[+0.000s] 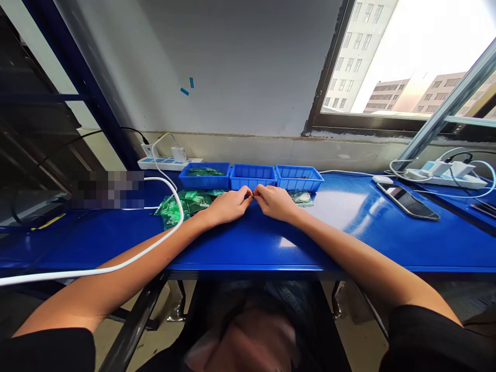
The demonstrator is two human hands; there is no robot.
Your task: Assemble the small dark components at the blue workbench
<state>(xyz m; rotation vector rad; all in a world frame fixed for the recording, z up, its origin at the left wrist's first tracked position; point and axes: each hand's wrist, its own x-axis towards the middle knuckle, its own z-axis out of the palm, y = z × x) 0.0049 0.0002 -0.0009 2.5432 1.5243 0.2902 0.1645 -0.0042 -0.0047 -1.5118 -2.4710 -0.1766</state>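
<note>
Black sleeves [48, 351] occupy the lower left and lower right corners, with both bare forearms [127, 276] extending inward over the front edge of a blue counter [248, 245]. A white cable [89, 273] crosses in front of the left forearm and curves up toward the rear. At the middle of the counter, the left hand [229, 206] and right hand [276, 202] meet at the fingertips. Each grip is closed in a pinch on a small dark piece [252, 196], located between the two hands just in front of the middle bin; it is too small to identify. Green-looking packets [170, 211] lie beside the left hand; a clear bag [303, 198] lies just behind the right hand. To the right, well apart, a phone [406, 200] rests screen up. Three blue bins stand in a row behind the hands: the left bin [205, 182] contains green material, next comes the middle bin [253, 183], and the right bin [299, 184] contains small dark items. Farther back are a left power strip [166, 164], a right power strip [461, 179], the wall [240, 62] and a window [391, 67].
</note>
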